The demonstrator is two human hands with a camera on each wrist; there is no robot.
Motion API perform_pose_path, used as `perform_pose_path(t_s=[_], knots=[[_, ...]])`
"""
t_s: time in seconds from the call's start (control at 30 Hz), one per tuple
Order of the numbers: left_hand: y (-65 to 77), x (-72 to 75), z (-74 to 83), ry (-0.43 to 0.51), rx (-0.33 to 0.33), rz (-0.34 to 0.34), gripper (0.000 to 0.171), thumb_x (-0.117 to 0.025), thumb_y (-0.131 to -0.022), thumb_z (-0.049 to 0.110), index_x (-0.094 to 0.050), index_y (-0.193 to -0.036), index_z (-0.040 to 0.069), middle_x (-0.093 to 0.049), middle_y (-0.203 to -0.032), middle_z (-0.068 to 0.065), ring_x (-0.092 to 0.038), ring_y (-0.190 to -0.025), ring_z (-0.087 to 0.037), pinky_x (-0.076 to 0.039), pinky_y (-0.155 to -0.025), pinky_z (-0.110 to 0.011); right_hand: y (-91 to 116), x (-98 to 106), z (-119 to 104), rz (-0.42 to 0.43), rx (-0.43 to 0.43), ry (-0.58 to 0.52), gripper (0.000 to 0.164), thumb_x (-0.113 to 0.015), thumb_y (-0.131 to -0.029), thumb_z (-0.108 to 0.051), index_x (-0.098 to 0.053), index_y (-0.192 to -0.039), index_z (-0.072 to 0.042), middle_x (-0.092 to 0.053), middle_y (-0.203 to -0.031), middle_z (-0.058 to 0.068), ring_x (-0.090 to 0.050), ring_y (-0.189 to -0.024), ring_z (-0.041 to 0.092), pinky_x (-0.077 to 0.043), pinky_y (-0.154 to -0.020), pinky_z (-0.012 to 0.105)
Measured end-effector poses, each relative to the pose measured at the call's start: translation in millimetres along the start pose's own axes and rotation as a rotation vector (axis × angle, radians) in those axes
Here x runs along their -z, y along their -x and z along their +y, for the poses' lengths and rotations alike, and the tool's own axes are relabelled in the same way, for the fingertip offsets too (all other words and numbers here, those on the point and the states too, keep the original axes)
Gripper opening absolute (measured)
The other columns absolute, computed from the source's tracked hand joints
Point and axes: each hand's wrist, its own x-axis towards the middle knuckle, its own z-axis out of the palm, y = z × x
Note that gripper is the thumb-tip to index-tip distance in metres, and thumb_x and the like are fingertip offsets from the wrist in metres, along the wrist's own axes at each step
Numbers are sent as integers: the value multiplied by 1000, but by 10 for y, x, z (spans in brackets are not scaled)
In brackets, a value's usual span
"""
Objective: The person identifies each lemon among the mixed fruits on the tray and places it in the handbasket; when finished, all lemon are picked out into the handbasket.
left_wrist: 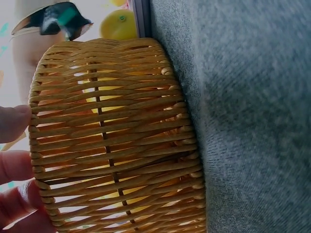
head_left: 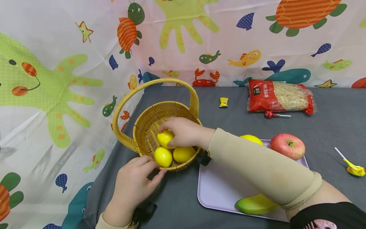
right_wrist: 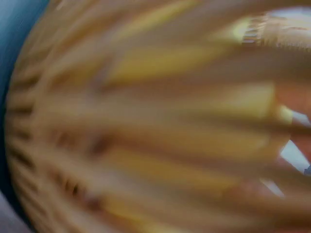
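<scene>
A wicker basket (head_left: 168, 106) with a tall arched handle stands left of centre. Inside it, my right hand (head_left: 186, 132) grips a lemon (head_left: 165, 138) between thumb and fingers. Two more lemons, one at the front (head_left: 163, 156) and one beside it (head_left: 183, 154), lie under that hand. My left hand (head_left: 135, 181) holds the basket's front rim, and its fingertips (left_wrist: 14, 167) show at the woven edge in the left wrist view. Blurred basket weave (right_wrist: 146, 121) fills most of the right wrist view, with yellow showing through the gaps.
Right of the basket lies a lilac tray (head_left: 217, 187) with an apple (head_left: 287, 146), a yellow fruit (head_left: 251, 139) and a green-yellow fruit (head_left: 257, 205), partly under my right forearm. Behind are a wrapped candy (head_left: 224, 102), a noodle bag (head_left: 281, 97) and a red lollipop (head_left: 269, 114); a yellow lollipop (head_left: 355, 169) lies far right.
</scene>
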Motion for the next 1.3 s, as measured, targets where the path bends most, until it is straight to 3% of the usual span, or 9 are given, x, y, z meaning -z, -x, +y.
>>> perform_pose_path(t_s=[0.27,0.57,0.7,0.83,1.0,1.13,1.3], knots=[[10,-12,-3,2,-1,7,18,-80,-82,38,-73,-81,22,-66,-85,8,-61,-71,-14,-53,-66,-34,-47,-152,-7,-2,15,161,46,-78,-88,-29,-64,-132,-23,-62,-130,-3,-56,-110,15,-46,-101,35],[-6,1,5,-5,-1,-4,18,-80,-82,38,-74,-81,21,-67,-85,8,-62,-72,-15,-54,-67,-35,3,-116,-2,-30,-2,130,43,-76,-91,-28,-66,-132,-22,-64,-132,-3,-56,-118,15,-43,-107,36],[-9,10,10,-8,1,-11,18,-80,-82,38,-74,-82,21,-67,-85,7,-63,-73,-15,-55,-69,-36,108,14,21,31,25,37,42,-75,-92,-28,-65,-132,-23,-62,-134,-5,-54,-124,13,-42,-109,35],[-10,6,21,-10,4,-18,18,-80,-82,38,-74,-81,21,-65,-83,8,-61,-71,-14,-54,-67,-35,375,283,92,119,36,-67,41,-75,-92,-28,-65,-132,-25,-62,-131,-8,-57,-120,13,-46,-103,36],[-14,9,49,-18,16,-27,18,-80,-82,37,-74,-81,21,-63,-83,9,-59,-70,-14,-52,-64,-34,865,554,252,192,-61,-130,42,-77,-90,-28,-65,-130,-27,-63,-125,-8,-60,-111,15,-53,-95,40],[-5,19,61,-23,22,-25,17,-80,-81,37,-73,-80,22,-63,-82,9,-58,-70,-14,-52,-63,-34,1264,611,430,179,-162,-83,44,-78,-89,-29,-65,-131,-27,-63,-128,-5,-59,-116,20,-53,-94,44],[-5,13,56,-25,24,-33,17,-80,-82,38,-73,-81,22,-64,-83,9,-59,-71,-14,-52,-65,-35,1639,543,686,136,-314,-7,46,-78,-88,-35,-66,-131,-24,-63,-129,4,-60,-116,27,-51,-93,51]])
